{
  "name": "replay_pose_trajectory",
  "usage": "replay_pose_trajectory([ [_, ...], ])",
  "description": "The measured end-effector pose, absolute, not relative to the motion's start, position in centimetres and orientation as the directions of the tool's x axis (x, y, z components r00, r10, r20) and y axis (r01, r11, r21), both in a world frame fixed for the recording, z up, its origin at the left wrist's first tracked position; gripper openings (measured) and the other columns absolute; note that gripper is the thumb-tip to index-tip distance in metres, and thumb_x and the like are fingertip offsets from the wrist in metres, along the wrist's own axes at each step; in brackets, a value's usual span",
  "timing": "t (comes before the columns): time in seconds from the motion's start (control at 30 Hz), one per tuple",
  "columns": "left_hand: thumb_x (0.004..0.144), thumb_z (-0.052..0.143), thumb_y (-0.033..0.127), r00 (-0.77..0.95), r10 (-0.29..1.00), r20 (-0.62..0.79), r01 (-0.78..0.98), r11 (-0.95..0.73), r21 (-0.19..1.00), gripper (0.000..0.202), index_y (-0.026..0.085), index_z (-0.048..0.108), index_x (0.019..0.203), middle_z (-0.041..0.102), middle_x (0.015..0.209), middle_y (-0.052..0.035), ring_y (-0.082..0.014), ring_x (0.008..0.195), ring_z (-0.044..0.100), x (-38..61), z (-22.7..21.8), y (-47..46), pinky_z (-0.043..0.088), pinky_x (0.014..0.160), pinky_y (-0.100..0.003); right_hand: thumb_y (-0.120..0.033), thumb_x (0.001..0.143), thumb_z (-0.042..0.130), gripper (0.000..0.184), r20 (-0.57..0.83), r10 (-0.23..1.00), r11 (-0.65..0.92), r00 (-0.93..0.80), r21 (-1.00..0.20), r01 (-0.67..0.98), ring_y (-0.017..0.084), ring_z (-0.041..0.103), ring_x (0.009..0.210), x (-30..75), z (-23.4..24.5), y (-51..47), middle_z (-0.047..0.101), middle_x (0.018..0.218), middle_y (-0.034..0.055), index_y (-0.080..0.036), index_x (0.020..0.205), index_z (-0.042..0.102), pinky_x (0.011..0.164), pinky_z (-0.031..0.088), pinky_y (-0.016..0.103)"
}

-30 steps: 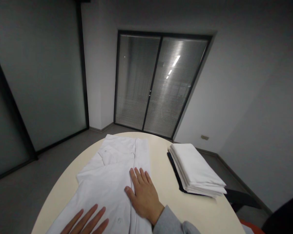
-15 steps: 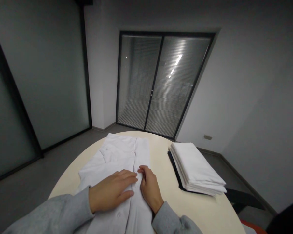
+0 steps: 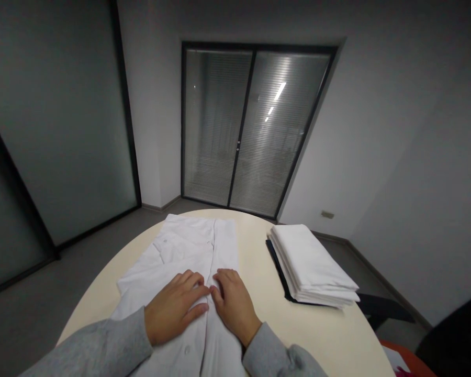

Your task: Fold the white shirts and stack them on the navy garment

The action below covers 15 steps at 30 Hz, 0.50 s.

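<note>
A white buttoned garment (image 3: 184,238), which looks like a coat or shirt, lies lengthwise on the round table (image 3: 298,330), its front edge running down the middle. My left hand (image 3: 176,303) rests on the cloth left of that edge, fingers bent and apart, thumb out to the side. Just right of the edge, my right hand (image 3: 235,301) lies on the garment with curved fingers and its thumb apart from them. The two hands nearly meet at the seam. A small button (image 3: 187,350) shows below my left hand. The garment's lower part runs out of view.
To the right, a stack of folded white cloth (image 3: 310,256) sits on a dark flat piece (image 3: 277,267) near the table edge. Beyond the table stand a glazed door with blinds (image 3: 243,131) and frosted panels (image 3: 63,120). Part of an orange seat (image 3: 408,361) shows at lower right.
My right fingertips have shifted slightly left and down, toward the garment's front edge. The left hand stays on the cloth, its fingers more bent. The view has turned a little.
</note>
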<state>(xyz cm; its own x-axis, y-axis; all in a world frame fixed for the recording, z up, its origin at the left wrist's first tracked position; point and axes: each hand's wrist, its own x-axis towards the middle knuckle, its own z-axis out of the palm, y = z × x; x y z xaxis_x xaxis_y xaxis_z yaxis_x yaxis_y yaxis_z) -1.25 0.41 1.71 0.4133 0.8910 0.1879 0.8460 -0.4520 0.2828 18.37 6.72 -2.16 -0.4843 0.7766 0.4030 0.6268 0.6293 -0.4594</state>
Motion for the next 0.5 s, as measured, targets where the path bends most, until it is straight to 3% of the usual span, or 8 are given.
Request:
replay_pose_trajectory([
  [0.13,0.101,0.061,0.033,0.403,0.896,0.186,0.843,-0.442,0.306,0.025,0.031,0.067,0.125,0.065,0.130,-0.0041,-0.0269,0.120,0.055,-1.33,1.45,0.41,0.044,0.104,-0.044,-0.021,0.101,0.053,0.030,0.362,0.768,0.639,-0.529,-0.376,0.671,0.026,0.056,0.133,18.27,-1.78,6.45,0.066,0.139,0.0108,-0.020,0.125,0.071,0.121,0.039,0.044],
  [0.3,0.097,0.065,0.030,0.421,0.886,0.193,0.818,-0.463,0.341,0.034,0.031,0.065,0.130,0.057,0.152,-0.0013,-0.0271,0.132,0.050,-1.44,1.40,0.49,0.040,0.114,-0.045,-0.025,0.105,0.043,0.044,0.275,0.752,0.659,-0.599,-0.276,0.700,0.028,0.043,0.149,18.49,-1.58,6.29,0.053,0.157,0.0080,-0.024,0.146,0.059,0.127,0.031,0.050],
  [0.5,0.098,0.062,0.031,0.408,0.904,0.132,0.802,-0.423,0.420,0.041,0.029,0.061,0.138,0.066,0.140,-0.0049,-0.0276,0.125,0.057,-1.41,1.75,0.50,0.046,0.109,-0.046,-0.047,0.108,0.040,0.063,0.144,0.728,0.683,-0.671,-0.250,0.687,0.030,0.022,0.159,18.87,-1.41,6.31,0.031,0.168,0.0138,-0.013,0.160,0.039,0.131,0.015,0.053],
])
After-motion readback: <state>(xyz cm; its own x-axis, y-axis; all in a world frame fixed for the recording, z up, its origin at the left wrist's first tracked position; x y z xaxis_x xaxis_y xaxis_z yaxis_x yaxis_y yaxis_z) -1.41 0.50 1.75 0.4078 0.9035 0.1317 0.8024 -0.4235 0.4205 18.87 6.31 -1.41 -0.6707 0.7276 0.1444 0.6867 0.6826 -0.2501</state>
